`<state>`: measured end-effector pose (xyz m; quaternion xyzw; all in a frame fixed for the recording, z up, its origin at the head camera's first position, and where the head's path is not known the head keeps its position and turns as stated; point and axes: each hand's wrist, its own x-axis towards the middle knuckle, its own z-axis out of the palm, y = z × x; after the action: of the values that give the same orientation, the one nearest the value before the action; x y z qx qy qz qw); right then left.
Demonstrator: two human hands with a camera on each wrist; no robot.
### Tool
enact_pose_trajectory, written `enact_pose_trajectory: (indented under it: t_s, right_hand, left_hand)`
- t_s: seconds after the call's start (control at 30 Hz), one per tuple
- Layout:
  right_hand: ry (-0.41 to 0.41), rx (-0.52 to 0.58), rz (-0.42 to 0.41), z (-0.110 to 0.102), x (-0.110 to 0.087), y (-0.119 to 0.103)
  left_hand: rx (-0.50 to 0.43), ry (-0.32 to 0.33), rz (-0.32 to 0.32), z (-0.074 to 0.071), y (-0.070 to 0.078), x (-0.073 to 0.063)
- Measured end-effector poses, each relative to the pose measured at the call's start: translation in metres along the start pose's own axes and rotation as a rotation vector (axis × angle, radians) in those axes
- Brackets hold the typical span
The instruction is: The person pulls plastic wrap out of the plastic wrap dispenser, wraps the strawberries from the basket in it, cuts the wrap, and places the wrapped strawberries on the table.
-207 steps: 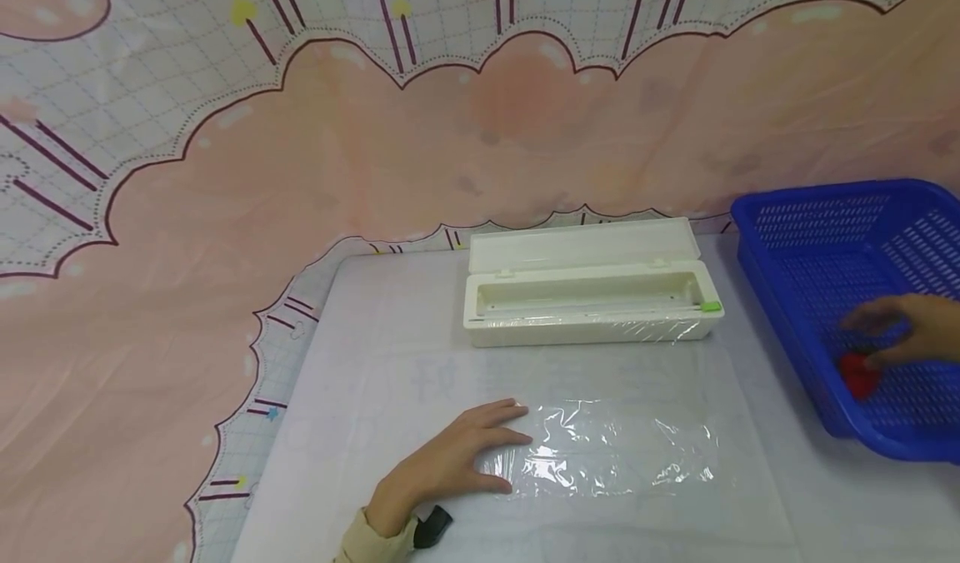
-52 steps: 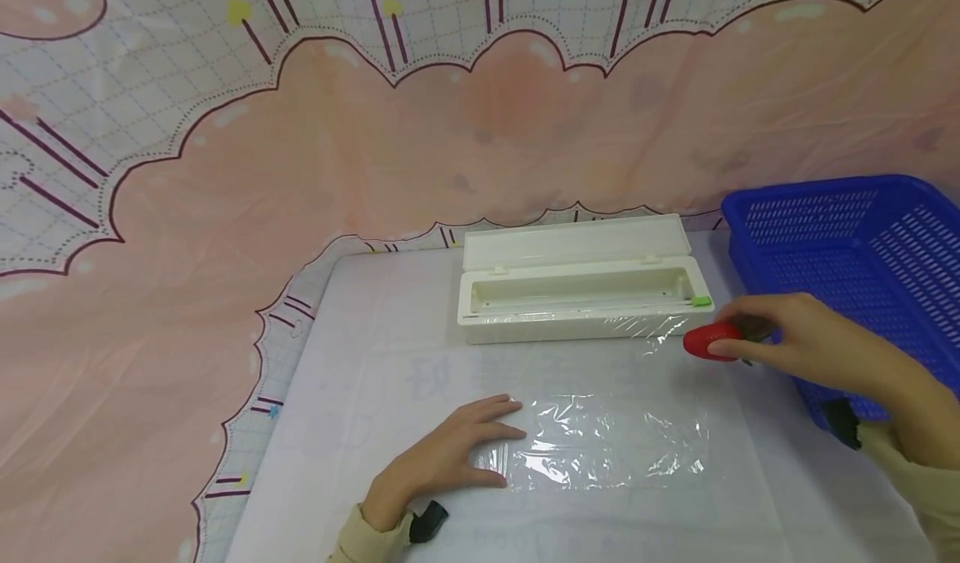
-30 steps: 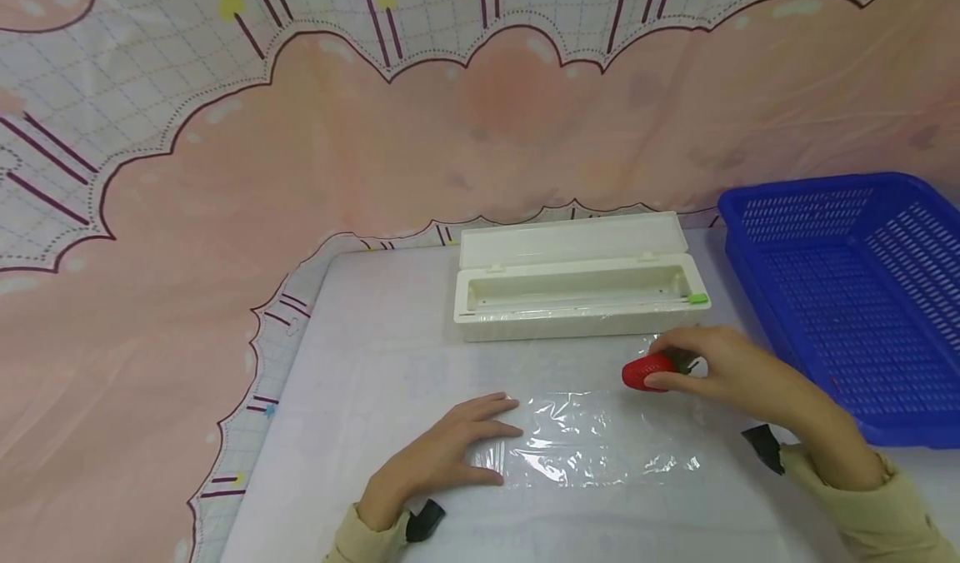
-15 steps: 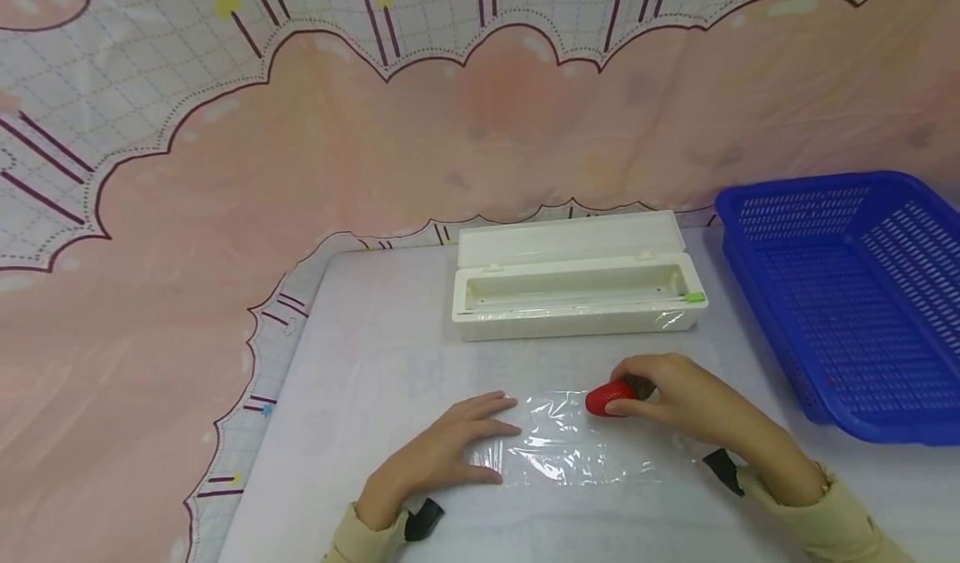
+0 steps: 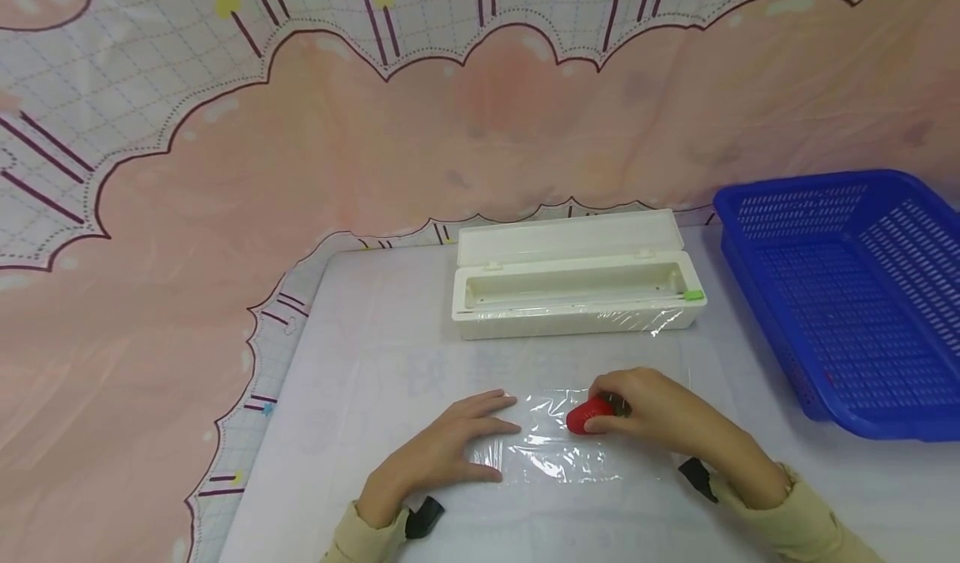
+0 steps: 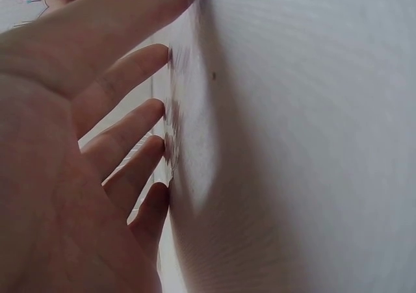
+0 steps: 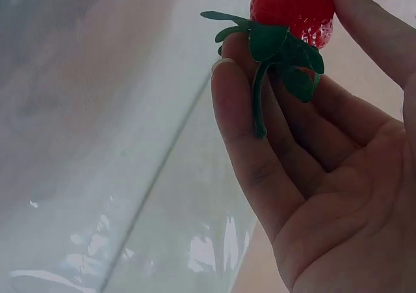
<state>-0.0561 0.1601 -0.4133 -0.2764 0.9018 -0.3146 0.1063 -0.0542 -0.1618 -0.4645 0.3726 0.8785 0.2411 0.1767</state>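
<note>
Peach-and-white cloth printed with outlined clouds (image 5: 187,296) hangs beyond the fingers of both hands, behind a white-covered table (image 5: 375,330). Leftmost, the left hand (image 5: 442,450) lies with its fingers spread, the fingertips touching the left end of a crinkled strip of clear plastic film (image 5: 555,461), which stretches rightward from them. Beyond these fingertips and to their right sits a long, white, rectangular plastic box (image 5: 577,327), its lid raised, with a small bright-green piece (image 5: 693,295) at its right end. Over the film, just right of the left fingers, a glossy red strawberry with green leaves (image 5: 587,417) is pinched between the thumb and fingers of the right hand (image 5: 652,406); whether it touches the film I cannot tell. Well right of those fingers stands a blue, perforated plastic basket (image 5: 765,326).
</note>
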Motion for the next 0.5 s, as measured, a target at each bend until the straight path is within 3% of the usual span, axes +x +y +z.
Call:
enact_pose_trajectory:
  t_s: [0.5]
  right_hand:
    - [-0.126, 0.034, 0.030, 0.015, 0.005, -0.002]
  left_hand:
    - [-0.025, -0.015, 0.001, -0.003, 0.002, 0.001]
